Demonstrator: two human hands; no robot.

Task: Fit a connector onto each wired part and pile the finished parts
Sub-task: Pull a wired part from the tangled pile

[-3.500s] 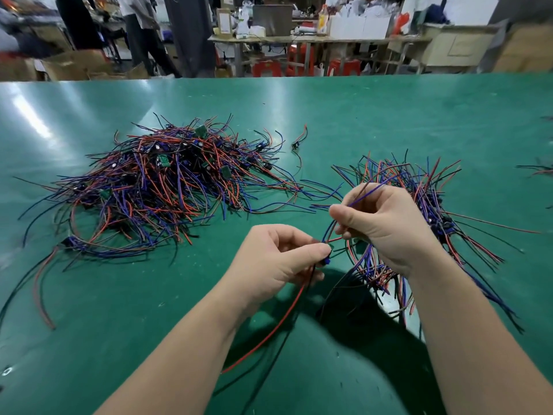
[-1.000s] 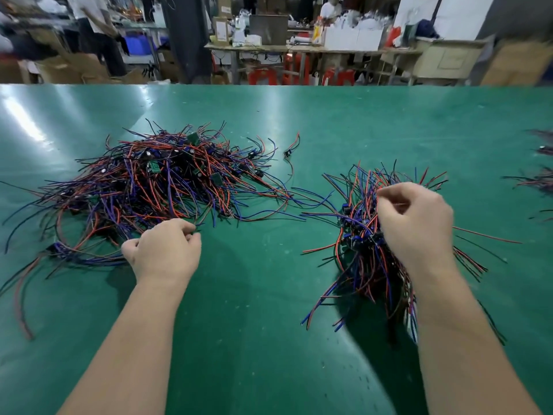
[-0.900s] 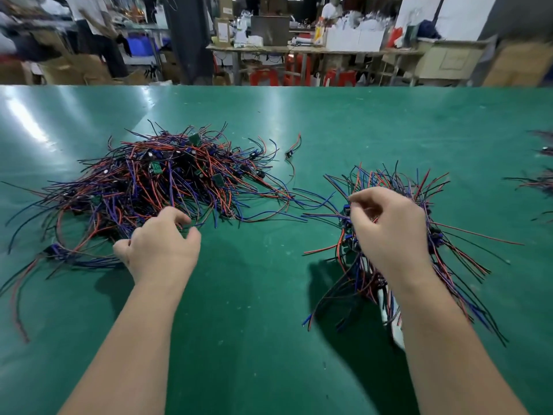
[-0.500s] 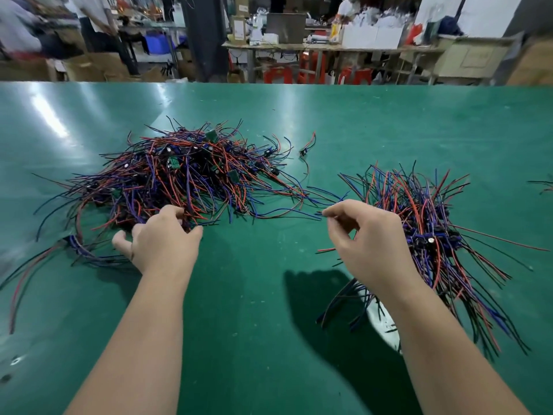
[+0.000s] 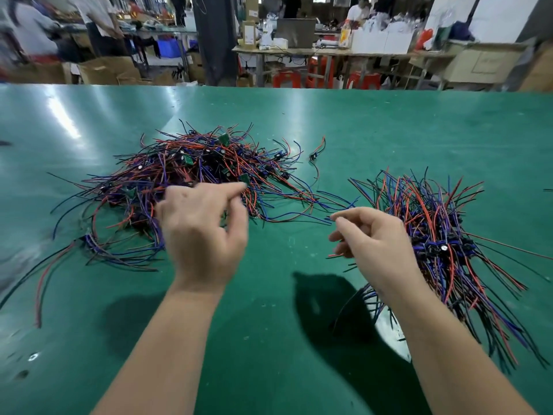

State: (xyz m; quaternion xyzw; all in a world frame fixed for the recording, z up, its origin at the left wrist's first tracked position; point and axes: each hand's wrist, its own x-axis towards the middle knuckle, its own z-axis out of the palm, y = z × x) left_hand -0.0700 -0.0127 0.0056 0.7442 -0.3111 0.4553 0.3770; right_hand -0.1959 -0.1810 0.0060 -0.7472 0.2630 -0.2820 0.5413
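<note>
Two bare forearms reach in from 6 o'clock across a green tabletop (image 5: pixel 269 339). At 4 o'clock the right hand (image 5: pixel 377 244) hovers with its fingers loosely curled and nothing plainly in its grip. It is just beside the smaller pile of wired parts (image 5: pixel 434 235), whose red, blue and black leads fan out toward 3 o'clock. A white scrap (image 5: pixel 392 333) shows from under that forearm, mostly hidden. At 8 o'clock the left hand (image 5: pixel 203 235), smeared by motion blur, bends its fingers over the near edge of the larger heap of wired parts (image 5: pixel 191 166). Whether it has hold of a wire cannot be told. The heap sprawls toward 10 o'clock, with small green boards showing among its leads. One stray part (image 5: pixel 314 157) lies alone at 1 o'clock between the two masses. Beyond the tabletop, at 12 o'clock, stand cluttered workbenches, red stools (image 5: pixel 287 79), cardboard boxes (image 5: pixel 104 70) and blurred people.
</note>
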